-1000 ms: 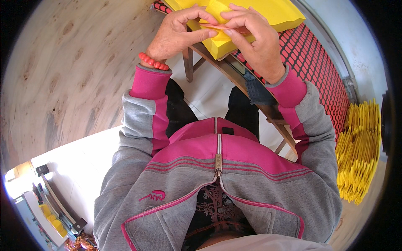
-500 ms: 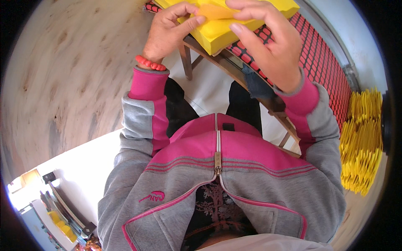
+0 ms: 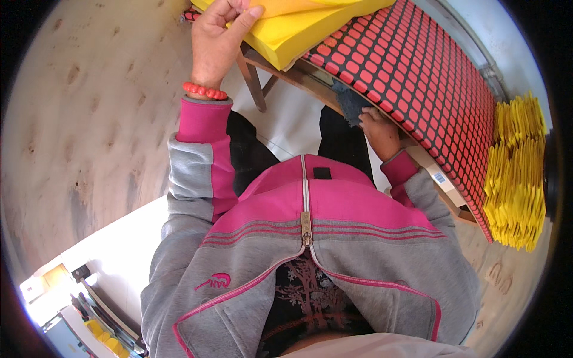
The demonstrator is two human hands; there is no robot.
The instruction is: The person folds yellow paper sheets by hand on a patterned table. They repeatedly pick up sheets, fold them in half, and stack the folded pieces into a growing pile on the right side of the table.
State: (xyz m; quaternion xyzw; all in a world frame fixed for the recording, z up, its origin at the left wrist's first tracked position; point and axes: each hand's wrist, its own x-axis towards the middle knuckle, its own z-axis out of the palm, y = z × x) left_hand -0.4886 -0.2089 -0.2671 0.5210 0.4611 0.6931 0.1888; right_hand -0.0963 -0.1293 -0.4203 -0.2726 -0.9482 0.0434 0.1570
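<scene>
At the top edge, my left hand (image 3: 219, 45), with a red bead bracelet at the wrist, is closed in a pinch. Between thumb and fingers is the edge of a thin yellow sheet (image 3: 283, 7), lifted at this side. Under it lies a thick yellow stack (image 3: 298, 39) with a flat side face, partly cut off by the picture. My right hand (image 3: 381, 132) is low beside the table edge, fingers curled at a dark blue cloth (image 3: 351, 106) that hangs from the ledge below the tabletop. Its fingertips are partly hidden, but they appear to grip the cloth's edge.
A red-and-black patterned cover (image 3: 412, 65) lies over the table, with wooden legs (image 3: 253, 80) below. Bundled yellow folded pieces (image 3: 516, 179) stand at the right. A pale box (image 3: 439, 176) sits under the table edge. A wood-patterned board (image 3: 101, 131) fills the left side.
My right hand has left the yellow sheet and moved down beneath the table edge to the dark blue cloth. My left hand still pinches the sheet. The view has shifted slightly.
</scene>
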